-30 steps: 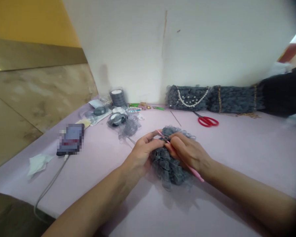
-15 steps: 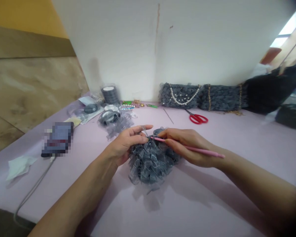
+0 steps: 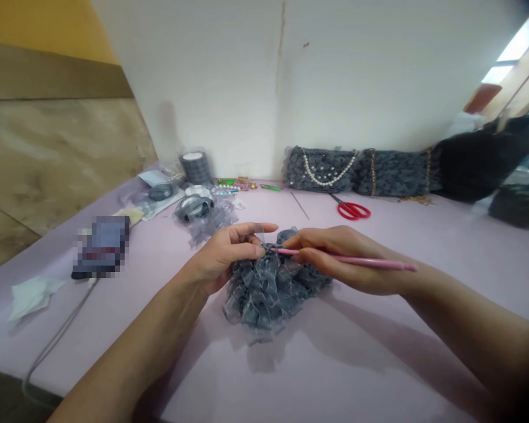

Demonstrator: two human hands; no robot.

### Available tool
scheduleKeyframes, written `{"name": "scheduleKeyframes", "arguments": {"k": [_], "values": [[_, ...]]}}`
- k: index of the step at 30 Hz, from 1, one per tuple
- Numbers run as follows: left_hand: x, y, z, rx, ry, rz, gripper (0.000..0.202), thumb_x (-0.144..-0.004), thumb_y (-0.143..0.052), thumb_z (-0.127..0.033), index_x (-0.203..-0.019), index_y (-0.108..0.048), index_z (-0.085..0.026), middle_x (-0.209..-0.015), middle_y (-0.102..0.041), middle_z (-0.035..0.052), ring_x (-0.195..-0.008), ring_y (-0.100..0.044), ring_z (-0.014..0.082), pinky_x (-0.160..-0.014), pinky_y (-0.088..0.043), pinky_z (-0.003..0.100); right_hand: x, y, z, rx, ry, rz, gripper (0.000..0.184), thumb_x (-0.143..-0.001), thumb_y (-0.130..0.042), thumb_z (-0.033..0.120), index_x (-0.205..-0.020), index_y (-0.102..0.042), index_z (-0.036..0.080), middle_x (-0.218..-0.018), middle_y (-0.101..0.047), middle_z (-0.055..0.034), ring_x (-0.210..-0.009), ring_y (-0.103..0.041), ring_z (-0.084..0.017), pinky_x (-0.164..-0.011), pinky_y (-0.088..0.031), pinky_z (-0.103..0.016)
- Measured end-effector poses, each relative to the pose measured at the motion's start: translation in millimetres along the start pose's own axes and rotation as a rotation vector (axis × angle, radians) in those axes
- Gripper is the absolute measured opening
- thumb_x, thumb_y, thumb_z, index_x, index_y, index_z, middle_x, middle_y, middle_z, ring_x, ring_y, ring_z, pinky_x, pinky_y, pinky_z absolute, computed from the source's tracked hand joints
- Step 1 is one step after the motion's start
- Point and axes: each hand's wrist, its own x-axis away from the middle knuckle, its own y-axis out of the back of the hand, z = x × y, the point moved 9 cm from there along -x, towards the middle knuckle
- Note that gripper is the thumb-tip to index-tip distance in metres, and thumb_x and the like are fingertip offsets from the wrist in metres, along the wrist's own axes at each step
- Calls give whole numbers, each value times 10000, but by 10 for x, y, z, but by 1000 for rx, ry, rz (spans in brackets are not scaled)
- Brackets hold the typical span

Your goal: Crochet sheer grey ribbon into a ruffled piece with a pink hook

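Left hand (image 3: 220, 257) fingers pinch grey ruffled piece (image 3: 268, 288), nearer than red scissors (image 3: 351, 210) and left of them. Right hand (image 3: 350, 242) fingers grip pink hook (image 3: 374, 263), tip at the piece.

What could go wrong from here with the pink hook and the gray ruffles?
Slipping: the pink hook in the right hand meets the top edge of the gray ruffles close to the left thumb, so a slip might poke it.

Snagging: the ruffles hang loose and sheer below that edge, so the tip could catch a fold.

Tangling: loose ribbon lies just beyond the left hand and might get caught.
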Motion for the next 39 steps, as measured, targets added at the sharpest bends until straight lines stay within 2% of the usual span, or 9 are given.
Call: {"name": "scheduleKeyframes", "arguments": {"k": [4, 11, 16, 19, 25, 30, 34, 37, 39], "values": [[17, -32, -41, -6, -30, 19, 413, -688, -749, -158, -1094, -722, -222, -693, -480, -43, -574, -434, 46, -519, -315, 175, -8, 17, -72, -159, -22, -55, 261, -982, -414, 304, -968, -655, 205, -928, -707, -48, -810, -675, -169, -666, -514, -264], [-14, 44, -17, -50, -53, -52, 396, -688, -710, -103, -1072, -731, -196, -658, -470, -47, -576, -432, 37, -540, -324, 158, 24, -57, 159, 205, 168, -24, 201, -951, -441, 198, -1028, -623, 163, -749, -622, -25, -592, -531, -122, -543, -410, -258], [-5, -10, -47, 9, -63, 9, 391, -700, -709, -130, -1084, -728, -198, -665, -464, -48, -556, -440, 34, -511, -314, 159, 12, 48, 4, -184, 26, -54, 231, -975, -425, 254, -1001, -651, 213, -902, -719, -50, -803, -689, -180, -674, -524, -285], [10, -41, -44, 28, -49, 28, 392, -693, -722, -131, -1082, -729, -182, -646, -452, -55, -533, -429, 25, -491, -300, 155, -12, 0, -72, -359, -37, -53, 245, -975, -434, 329, -909, -638, 211, -862, -725, -56, -820, -707, -204, -685, -531, -311], [-3, -181, 125, 100, 52, 67, 444, -714, -732, -151, -1153, -691, -204, -878, -672, 25, -761, -616, 125, -728, -459, 243, -10, -60, -165, -252, -165, -277, 355, -979, -442, 394, -685, -462, 196, -599, -567, 27, -532, -546, -96, -503, -398, -224], [-50, -131, 125, -32, -9, 45, 412, -798, -706, -248, -1206, -658, -227, -1030, -681, 44, -967, -613, 181, -915, -431, 327, -12, -87, -221, -290, -188, -355, 380, -966, -470, 405, -655, -404, 197, -557, -447, 57, -483, -437, -69, -414, -327, -181], [-46, 4, -54, -224, -155, 9, 479, -822, -700, -283, -1287, -597, -236, -1020, -687, 35, -1006, -584, 172, -924, -405, 305, -13, -69, -255, -274, -211, -371, 397, -962, -472, 409, -639, -372, 199, -547, -411, 61, -465, -422, -67, -400, -319, -178], [-33, -30, -53, -100, -140, 34, 600, -787, -735, -264, -1348, -524, -242, -1031, -689, 43, -944, -608, 163, -872, -429, 301, 1, -60, -248, -191, -207, -392, 404, -971, -437, 426, -645, -343, 206, -544, -390, 58, -458, -421, -74, -408, -314, -190], [-32, -94, 1, -8, -118, 4, 642, -745, -765, -234, -1338, -519, -233, -992, -685, 33, -874, -621, 149, -824, -439, 286, 3, -62, -185, -3, -143, -411, 379, -968, -434, 402, -659, -328, 209, -544, -366, 57, -455, -385, -78, -425, -281, -207]]}}
